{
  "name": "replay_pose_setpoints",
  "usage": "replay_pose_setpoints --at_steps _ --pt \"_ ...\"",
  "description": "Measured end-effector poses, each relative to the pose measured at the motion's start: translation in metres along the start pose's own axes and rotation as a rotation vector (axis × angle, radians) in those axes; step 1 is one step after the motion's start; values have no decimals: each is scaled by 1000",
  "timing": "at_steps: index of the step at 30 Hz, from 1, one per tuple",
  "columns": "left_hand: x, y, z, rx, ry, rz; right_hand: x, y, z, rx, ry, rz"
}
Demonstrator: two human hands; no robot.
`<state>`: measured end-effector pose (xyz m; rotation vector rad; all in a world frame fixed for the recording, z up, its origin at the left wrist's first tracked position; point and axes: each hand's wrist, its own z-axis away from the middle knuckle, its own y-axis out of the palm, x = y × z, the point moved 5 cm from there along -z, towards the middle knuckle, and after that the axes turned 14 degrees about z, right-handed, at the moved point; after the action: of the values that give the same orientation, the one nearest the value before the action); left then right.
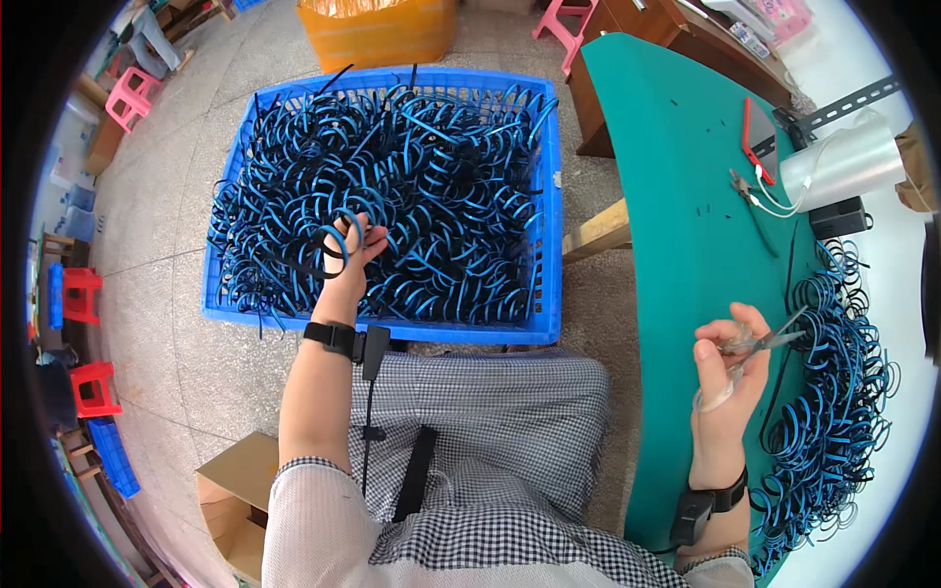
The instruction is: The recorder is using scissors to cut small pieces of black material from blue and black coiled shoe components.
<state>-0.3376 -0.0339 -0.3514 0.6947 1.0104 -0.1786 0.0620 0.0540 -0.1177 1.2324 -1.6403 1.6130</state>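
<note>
My left hand (355, 252) is over the blue plastic crate (382, 331), its fingers closed on a curly blue-and-black strip (331, 233) that loops around them. Beneath it the crate is heaped with similar coiled blue-and-black strips (431, 186). Above the green table at the right, my right hand (730, 367) grips a small pair of scissors (774, 340). Their blades are parted and point toward a long pile of coiled strips (828, 412) along the table's wall side. What I cannot make out is whether the blades touch a strip.
On the green tabletop (676, 245) lie pliers (743, 186), a red-edged phone (757, 142) and a silvery cylinder (848, 162) with a white cable. An orange-taped carton (377, 34) stands beyond the crate. An open cardboard box (240, 470) is at my left; red stools (93, 389) stand farther left.
</note>
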Motion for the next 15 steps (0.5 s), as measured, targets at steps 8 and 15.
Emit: replay_pose_setpoints --at_steps 8,15 --pt "-31 127 105 403 252 -268 2 3 6 3 -101 -24" --pt "-54 198 219 953 294 -389 19 7 12 205 -43 -424"
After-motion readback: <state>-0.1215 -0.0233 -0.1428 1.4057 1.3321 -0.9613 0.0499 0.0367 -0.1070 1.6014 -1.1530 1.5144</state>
